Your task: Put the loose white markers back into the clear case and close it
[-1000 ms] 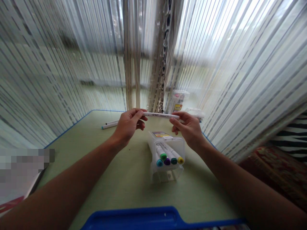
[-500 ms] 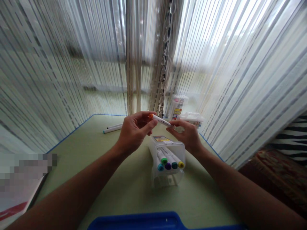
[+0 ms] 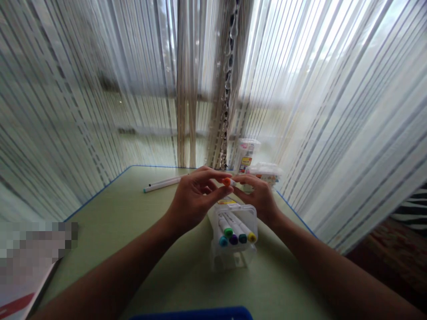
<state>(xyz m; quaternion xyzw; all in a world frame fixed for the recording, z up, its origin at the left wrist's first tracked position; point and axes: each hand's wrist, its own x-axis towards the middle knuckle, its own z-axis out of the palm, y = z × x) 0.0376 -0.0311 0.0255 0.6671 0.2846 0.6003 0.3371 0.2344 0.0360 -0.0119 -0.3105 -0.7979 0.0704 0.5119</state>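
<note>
Both hands hold one white marker (image 3: 232, 182) with an orange end, raised above the table. My left hand (image 3: 196, 195) pinches it close to the orange end with thumb and fingers. On its other side, the fingers of my right hand (image 3: 255, 193) are closed on the white barrel, most of which is hidden. Just below the hands lies a clear plastic case (image 3: 251, 214), its open end facing me. Several white markers (image 3: 235, 222) rest inside, showing green, blue, purple, dark teal and yellow ends.
Two white markers (image 3: 163, 184) lie on the green table (image 3: 110, 231) at the left. Behind my right hand are an upright clear case (image 3: 246, 155) and another clear container (image 3: 267, 171). A blue tray edge (image 3: 200, 314) shows at the front. String curtains (image 3: 147, 89) hang behind.
The marker has turned so its orange end points more toward me, and it sits slightly lower and further right. My left hand has moved right, closer to my right hand.
</note>
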